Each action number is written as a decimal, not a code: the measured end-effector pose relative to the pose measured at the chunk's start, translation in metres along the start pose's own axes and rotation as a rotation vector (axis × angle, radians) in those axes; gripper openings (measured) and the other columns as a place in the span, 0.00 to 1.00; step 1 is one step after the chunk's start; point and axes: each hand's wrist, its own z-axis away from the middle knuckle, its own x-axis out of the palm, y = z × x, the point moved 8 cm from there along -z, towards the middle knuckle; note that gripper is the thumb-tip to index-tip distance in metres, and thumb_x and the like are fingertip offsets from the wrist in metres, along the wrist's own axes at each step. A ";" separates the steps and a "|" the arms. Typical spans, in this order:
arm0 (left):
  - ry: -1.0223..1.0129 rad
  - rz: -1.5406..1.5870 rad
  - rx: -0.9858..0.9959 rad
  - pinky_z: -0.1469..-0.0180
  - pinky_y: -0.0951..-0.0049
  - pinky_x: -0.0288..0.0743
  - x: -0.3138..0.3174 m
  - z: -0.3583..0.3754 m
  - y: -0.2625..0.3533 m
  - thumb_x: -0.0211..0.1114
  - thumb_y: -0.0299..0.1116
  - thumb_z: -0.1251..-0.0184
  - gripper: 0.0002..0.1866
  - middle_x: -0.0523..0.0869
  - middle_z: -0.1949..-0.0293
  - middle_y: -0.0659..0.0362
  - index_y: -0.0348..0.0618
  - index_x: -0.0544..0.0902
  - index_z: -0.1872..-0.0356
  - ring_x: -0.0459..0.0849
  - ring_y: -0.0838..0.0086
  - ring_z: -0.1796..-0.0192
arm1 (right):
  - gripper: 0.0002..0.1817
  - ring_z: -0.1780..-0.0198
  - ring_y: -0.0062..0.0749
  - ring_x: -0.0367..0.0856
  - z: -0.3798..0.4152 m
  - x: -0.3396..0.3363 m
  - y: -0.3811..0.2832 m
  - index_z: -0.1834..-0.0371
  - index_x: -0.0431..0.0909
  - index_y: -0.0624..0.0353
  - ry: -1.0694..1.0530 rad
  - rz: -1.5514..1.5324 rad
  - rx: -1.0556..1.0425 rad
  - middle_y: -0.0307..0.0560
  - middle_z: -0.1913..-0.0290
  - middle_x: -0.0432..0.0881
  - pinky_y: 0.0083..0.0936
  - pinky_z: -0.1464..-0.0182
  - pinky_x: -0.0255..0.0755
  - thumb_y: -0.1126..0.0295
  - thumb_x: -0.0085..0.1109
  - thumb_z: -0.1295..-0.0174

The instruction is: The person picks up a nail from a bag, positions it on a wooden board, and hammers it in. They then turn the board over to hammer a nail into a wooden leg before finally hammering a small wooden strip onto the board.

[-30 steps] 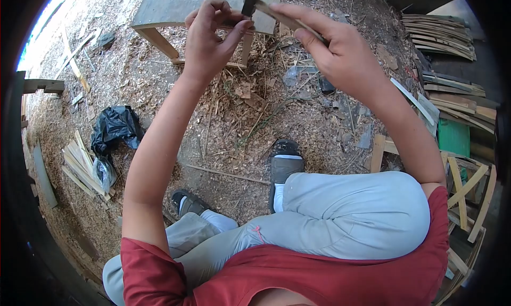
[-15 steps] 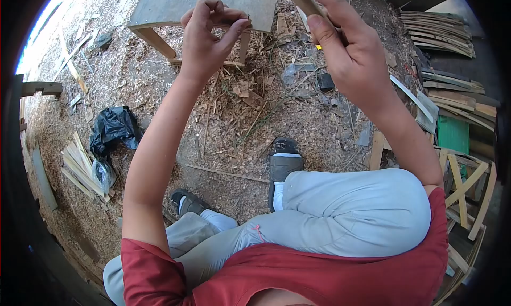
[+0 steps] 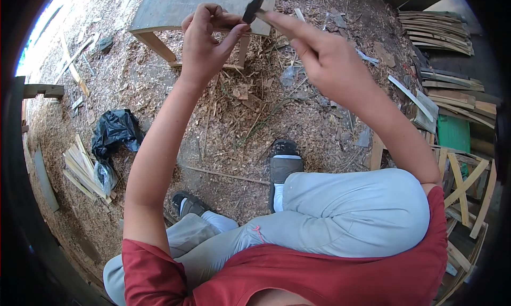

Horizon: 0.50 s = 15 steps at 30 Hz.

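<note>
My right hand (image 3: pixel 332 61) is closed round the handle of a hammer (image 3: pixel 255 7), whose dark head stands tilted just beside my left fingertips. My left hand (image 3: pixel 207 39) is above the near edge of a low wooden table (image 3: pixel 175 7). Its thumb and fingers are pinched together close to that edge. Whatever lies between them is too small to make out. The hammer's handle is mostly hidden by my right fingers.
Wood shavings cover the ground. A black plastic bag (image 3: pixel 116 133) and a bundle of thin wood strips (image 3: pixel 82 167) lie at left. Stacked slats (image 3: pixel 436 31), a green panel (image 3: pixel 453 134) and crossed wooden strips (image 3: pixel 466 186) are at right.
My right hand has swung down and to the left, bringing the hammer's head into view next to my left fingers. The left hand has barely moved.
</note>
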 end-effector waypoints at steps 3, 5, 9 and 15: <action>-0.004 0.000 0.021 0.44 0.74 0.84 0.001 0.000 0.003 0.77 0.26 0.27 0.20 0.96 0.55 0.54 0.40 0.70 0.49 0.96 0.72 0.51 | 0.25 0.59 0.18 0.82 0.002 -0.014 -0.004 0.18 0.75 0.44 0.233 -0.081 -0.207 0.38 0.36 0.90 0.22 0.52 0.77 0.72 0.52 0.16; 0.008 -0.042 -0.004 0.44 0.73 0.85 -0.001 0.001 0.005 0.76 0.27 0.26 0.20 0.96 0.55 0.54 0.39 0.70 0.47 0.95 0.72 0.51 | 0.25 0.67 0.28 0.83 0.000 -0.021 -0.004 0.21 0.78 0.40 0.322 -0.161 -0.246 0.47 0.48 0.91 0.27 0.59 0.78 0.71 0.55 0.18; -0.004 0.003 -0.065 0.39 0.71 0.82 -0.004 0.006 0.003 0.73 0.27 0.23 0.20 0.96 0.53 0.52 0.40 0.70 0.41 0.94 0.72 0.47 | 0.23 0.76 0.33 0.81 0.007 -0.038 -0.016 0.24 0.81 0.39 0.337 -0.162 -0.196 0.56 0.62 0.90 0.30 0.67 0.77 0.69 0.58 0.19; 0.342 0.267 -0.014 0.33 0.64 0.77 -0.016 0.045 0.016 0.67 0.34 0.16 0.20 0.85 0.41 0.48 0.37 0.69 0.37 0.86 0.64 0.39 | 0.22 0.75 0.30 0.82 0.003 -0.019 0.001 0.24 0.81 0.38 0.331 -0.300 -0.165 0.54 0.64 0.89 0.30 0.66 0.77 0.68 0.58 0.19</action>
